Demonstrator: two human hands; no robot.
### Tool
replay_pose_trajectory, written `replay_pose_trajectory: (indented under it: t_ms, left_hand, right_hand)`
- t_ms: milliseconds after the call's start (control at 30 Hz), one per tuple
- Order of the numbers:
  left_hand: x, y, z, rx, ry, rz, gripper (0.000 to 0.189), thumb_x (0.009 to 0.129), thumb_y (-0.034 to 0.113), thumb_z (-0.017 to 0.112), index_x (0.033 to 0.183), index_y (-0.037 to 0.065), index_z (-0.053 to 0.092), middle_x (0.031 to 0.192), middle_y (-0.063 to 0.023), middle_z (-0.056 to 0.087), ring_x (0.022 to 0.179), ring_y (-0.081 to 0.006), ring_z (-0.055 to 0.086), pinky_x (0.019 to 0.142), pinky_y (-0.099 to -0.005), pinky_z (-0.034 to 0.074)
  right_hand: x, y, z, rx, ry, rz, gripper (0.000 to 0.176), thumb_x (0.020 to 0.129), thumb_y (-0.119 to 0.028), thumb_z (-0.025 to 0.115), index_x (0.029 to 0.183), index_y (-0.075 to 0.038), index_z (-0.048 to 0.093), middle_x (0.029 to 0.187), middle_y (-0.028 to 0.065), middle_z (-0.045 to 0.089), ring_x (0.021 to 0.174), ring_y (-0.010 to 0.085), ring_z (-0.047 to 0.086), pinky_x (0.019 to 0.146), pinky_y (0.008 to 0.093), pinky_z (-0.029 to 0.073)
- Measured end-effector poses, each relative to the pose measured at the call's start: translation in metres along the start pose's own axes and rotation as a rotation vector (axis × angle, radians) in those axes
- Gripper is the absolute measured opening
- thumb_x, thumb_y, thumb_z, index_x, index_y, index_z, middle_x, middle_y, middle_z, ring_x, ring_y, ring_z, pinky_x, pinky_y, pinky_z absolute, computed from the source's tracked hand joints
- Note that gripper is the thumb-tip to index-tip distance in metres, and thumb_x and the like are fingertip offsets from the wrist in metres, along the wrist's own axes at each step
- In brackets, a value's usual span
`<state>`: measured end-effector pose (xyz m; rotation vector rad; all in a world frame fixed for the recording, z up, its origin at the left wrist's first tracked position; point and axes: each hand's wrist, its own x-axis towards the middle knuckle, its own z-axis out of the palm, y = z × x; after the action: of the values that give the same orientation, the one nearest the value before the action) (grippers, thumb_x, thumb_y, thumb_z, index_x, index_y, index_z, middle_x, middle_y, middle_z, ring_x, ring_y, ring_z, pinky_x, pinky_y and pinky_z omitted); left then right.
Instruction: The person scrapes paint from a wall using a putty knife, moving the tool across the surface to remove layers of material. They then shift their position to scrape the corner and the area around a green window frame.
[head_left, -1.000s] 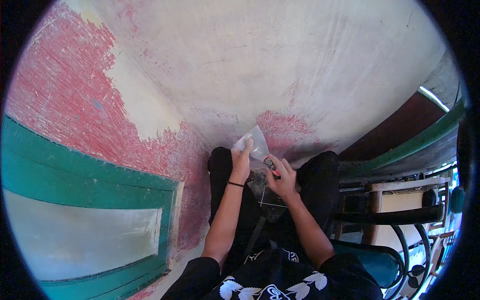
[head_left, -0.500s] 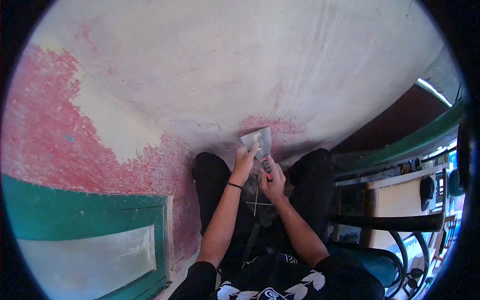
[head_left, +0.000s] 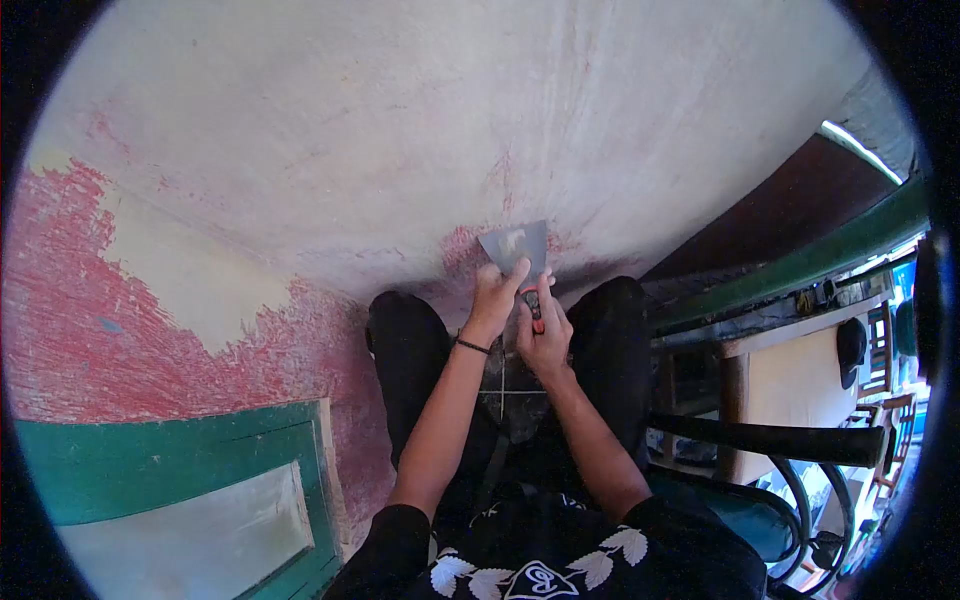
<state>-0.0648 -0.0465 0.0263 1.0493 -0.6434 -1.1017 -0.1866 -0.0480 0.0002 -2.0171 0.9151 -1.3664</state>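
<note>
A putty knife [head_left: 518,241] with a wide metal blade and a red-and-black handle is held in both hands at the foot of the wall [head_left: 400,130]. My right hand [head_left: 546,338] is closed round its handle. With the thumb on the blade's face, my left hand [head_left: 496,302] pinches the lower part of the blade; its other fingers are partly hidden behind. Pale filler shows on the blade. The blade's wide edge lies over a red patch [head_left: 462,248] on the wall; whether it touches cannot be made out.
My black-clad knees flank the hands. At lower left is a green door frame [head_left: 170,440] beside peeling red paint [head_left: 90,290]. A dark chair [head_left: 770,440] stands close on the right, with a green beam [head_left: 800,260] and a table [head_left: 800,390] beyond it.
The putty knife and both hands have moved slightly up the view, nearer the wall. The camera view has shifted a little. Both hands keep their hold.
</note>
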Motion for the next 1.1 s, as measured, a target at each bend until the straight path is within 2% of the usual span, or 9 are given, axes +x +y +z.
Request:
replay_pose_trajectory:
  t_ms: [200, 400, 600, 700, 800, 867, 933, 1000, 1100]
  left_hand:
    - [-0.002, -0.016, 0.008, -0.063, 0.009, -0.066, 0.038, 0.099, 0.027, 0.061, 0.114, -0.007, 0.060, 0.107, -0.0187, 0.069, 0.091, -0.0280, 0.071, 0.082, -0.0394, 0.059]
    - [0.006, -0.011, 0.010, -0.039, -0.009, -0.026, 0.031, 0.097, 0.024, 0.065, 0.106, -0.005, 0.067, 0.103, -0.0128, 0.071, 0.086, -0.0190, 0.071, 0.075, -0.0320, 0.056]
    - [0.001, -0.058, -0.013, 0.197, 0.191, -0.102, 0.042, 0.091, 0.038, 0.070, 0.106, -0.002, 0.070, 0.094, -0.0080, 0.072, 0.078, -0.0138, 0.065, 0.072, -0.0318, 0.050]
    - [-0.005, -0.075, -0.036, 0.591, 0.222, -0.080, 0.044, 0.090, 0.041, 0.071, 0.101, -0.001, 0.072, 0.091, -0.0083, 0.072, 0.084, -0.0124, 0.064, 0.075, -0.0307, 0.049]
    - [-0.018, -0.101, -0.068, 0.621, 0.269, -0.294, 0.066, 0.091, 0.062, 0.057, 0.100, -0.002, 0.072, 0.091, -0.0112, 0.072, 0.088, -0.0169, 0.065, 0.080, -0.0371, 0.049]
    - [-0.012, -0.188, -0.118, 0.395, 0.468, -0.383, 0.073, 0.095, 0.065, 0.042, 0.102, -0.002, 0.072, 0.097, -0.0136, 0.073, 0.095, -0.0262, 0.067, 0.085, -0.0430, 0.049]
    - [-0.033, -0.224, -0.142, 1.033, 0.353, -0.319, 0.067, 0.097, 0.059, 0.040, 0.104, -0.001, 0.071, 0.105, -0.0164, 0.072, 0.103, -0.0312, 0.066, 0.089, -0.0445, 0.048]
    - [-0.069, -0.283, -0.164, 1.498, 0.192, -0.016, 0.058, 0.097, 0.051, 0.043, 0.105, 0.000, 0.070, 0.110, -0.0187, 0.071, 0.109, -0.0347, 0.065, 0.092, -0.0457, 0.048]
    - [-0.090, -0.272, -0.141, 1.627, 0.103, -0.056, 0.055, 0.097, 0.049, 0.045, 0.107, 0.001, 0.069, 0.112, -0.0185, 0.069, 0.109, -0.0343, 0.064, 0.093, -0.0454, 0.048]
  right_hand:
    - [-0.015, 0.011, 0.001, 0.039, -0.060, 0.165, 0.060, 0.088, -0.002, 0.066, 0.144, 0.005, 0.045, 0.094, 0.0236, 0.068, 0.077, 0.0292, 0.069, 0.071, 0.0333, 0.054]
    - [-0.002, 0.015, -0.007, -0.001, 0.005, 0.020, 0.064, 0.087, -0.003, 0.068, 0.145, 0.003, 0.042, 0.096, 0.0225, 0.070, 0.078, 0.0288, 0.072, 0.071, 0.0333, 0.055]
    - [-0.045, 0.038, 0.024, 0.079, -0.038, 0.336, 0.070, 0.088, -0.009, 0.068, 0.151, -0.007, 0.038, 0.094, 0.0211, 0.070, 0.077, 0.0349, 0.070, 0.069, 0.0379, 0.054]
    - [-0.062, 0.037, 0.037, 0.073, -0.115, 0.394, 0.075, 0.089, -0.008, 0.064, 0.155, -0.009, 0.028, 0.101, 0.0202, 0.070, 0.077, 0.0349, 0.069, 0.069, 0.0402, 0.054]
    - [-0.085, 0.047, 0.049, 0.107, -0.168, 0.421, 0.076, 0.088, -0.005, 0.061, 0.155, -0.005, 0.024, 0.114, 0.0210, 0.067, 0.089, 0.0348, 0.070, 0.076, 0.0420, 0.054]
    - [-0.086, 0.042, 0.055, 0.134, 0.030, 0.385, 0.078, 0.087, -0.005, 0.061, 0.155, -0.008, 0.024, 0.112, 0.0203, 0.067, 0.090, 0.0324, 0.068, 0.078, 0.0409, 0.052]
    - [-0.087, 0.033, 0.052, 0.158, 0.162, 0.572, 0.068, 0.082, -0.005, 0.062, 0.146, -0.005, 0.039, 0.109, 0.0167, 0.065, 0.094, 0.0262, 0.064, 0.084, 0.0374, 0.049]
    - [-0.087, 0.032, 0.042, 0.133, 0.121, 0.691, 0.057, 0.080, -0.005, 0.064, 0.135, -0.001, 0.048, 0.110, 0.0185, 0.064, 0.096, 0.0279, 0.064, 0.084, 0.0394, 0.051]
    - [-0.088, 0.042, 0.039, 0.256, 0.132, 0.853, 0.037, 0.081, -0.005, 0.066, 0.116, 0.003, 0.058, 0.107, 0.0149, 0.062, 0.098, 0.0242, 0.060, 0.088, 0.0375, 0.049]
